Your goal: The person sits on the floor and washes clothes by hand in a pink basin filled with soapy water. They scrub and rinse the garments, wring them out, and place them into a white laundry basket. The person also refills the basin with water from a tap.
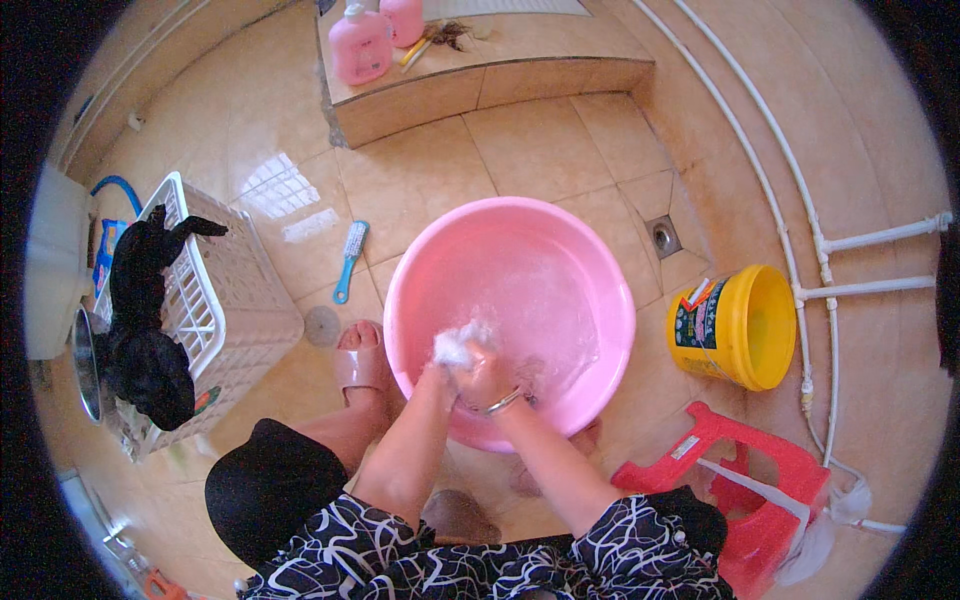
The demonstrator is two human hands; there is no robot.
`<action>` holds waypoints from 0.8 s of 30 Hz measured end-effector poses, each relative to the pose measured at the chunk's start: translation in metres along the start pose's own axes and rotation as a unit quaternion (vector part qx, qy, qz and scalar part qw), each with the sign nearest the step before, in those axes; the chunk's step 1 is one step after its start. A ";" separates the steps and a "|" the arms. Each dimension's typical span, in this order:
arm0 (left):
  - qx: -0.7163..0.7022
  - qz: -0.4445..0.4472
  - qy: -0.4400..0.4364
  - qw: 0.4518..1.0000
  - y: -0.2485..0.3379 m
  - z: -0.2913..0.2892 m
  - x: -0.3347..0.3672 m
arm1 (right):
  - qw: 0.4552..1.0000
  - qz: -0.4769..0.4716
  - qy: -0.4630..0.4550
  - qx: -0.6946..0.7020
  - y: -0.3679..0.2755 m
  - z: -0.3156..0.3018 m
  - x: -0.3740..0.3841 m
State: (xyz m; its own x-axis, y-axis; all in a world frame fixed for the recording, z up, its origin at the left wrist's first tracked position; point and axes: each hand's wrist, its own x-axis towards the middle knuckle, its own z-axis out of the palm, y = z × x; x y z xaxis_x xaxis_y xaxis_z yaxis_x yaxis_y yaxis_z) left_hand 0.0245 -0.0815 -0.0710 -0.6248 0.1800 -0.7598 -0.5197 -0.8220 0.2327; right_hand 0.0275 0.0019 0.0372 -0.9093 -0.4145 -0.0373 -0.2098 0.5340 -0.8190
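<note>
My two hands meet low inside a pink plastic basin (pixel 604 250) of cloudy, sudsy water. Between them is a white, sudsy bundle (pixel 458 345); whether it is cloth or only thick foam I cannot make out. My right hand (pixel 486 376), with a silver bangle at the wrist, curls closed against the bundle's right side. From the left, my left hand (pixel 448 368) presses in against it, its fingers mostly hidden by lather and the other hand. Some dark shape shows in the water beside the bangle, too blurred to name.
A blue brush (pixel 351 262) lies on the tiles left of the basin. Black clothing (pixel 145 310) hangs over a white plastic basket (pixel 245 265). A yellow bucket (pixel 770 328) lies tipped on the right, near a red stool (pixel 720 440). Pink bottles (pixel 361 48) stand on the tiled ledge (pixel 420 108).
</note>
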 end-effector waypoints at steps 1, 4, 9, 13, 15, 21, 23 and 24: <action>0.027 0.016 0.018 0.999 -0.001 -0.005 0.003 | 0.998 -0.024 0.059 0.002 0.010 0.002 0.005; 0.007 -0.003 0.003 1.000 -0.004 0.060 -0.009 | 0.973 0.161 0.034 -0.164 0.084 -0.039 0.019; 0.110 0.141 0.089 0.980 0.010 0.046 -0.003 | 0.909 0.271 0.059 -0.313 0.163 -0.065 0.028; 0.527 0.193 0.116 0.820 -0.015 -0.008 0.013 | 0.915 0.105 -0.026 -0.388 0.138 -0.046 0.027; 0.631 0.132 0.133 0.753 -0.018 0.001 -0.004 | 0.915 0.126 -0.200 -0.326 0.121 -0.032 0.022; 0.788 0.114 0.130 0.592 -0.020 -0.016 0.003 | 0.919 0.329 -0.060 -0.209 0.147 -0.039 0.049; 0.927 -0.015 -0.016 0.374 -0.027 -0.040 0.036 | 0.969 0.218 0.091 -0.072 0.163 -0.051 0.071; 0.796 -0.043 0.064 0.601 -0.019 -0.015 0.030 | 0.970 0.199 0.122 -0.067 0.164 -0.075 0.077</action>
State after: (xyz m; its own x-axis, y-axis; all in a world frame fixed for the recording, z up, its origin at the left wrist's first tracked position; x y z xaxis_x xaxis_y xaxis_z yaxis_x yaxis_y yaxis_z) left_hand 0.0243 -0.0686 -0.1072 -0.5584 0.0591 -0.8274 -0.5095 0.7628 0.3983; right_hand -0.1042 0.1131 -0.0568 -0.9825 0.0221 -0.1850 0.1452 0.7131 -0.6859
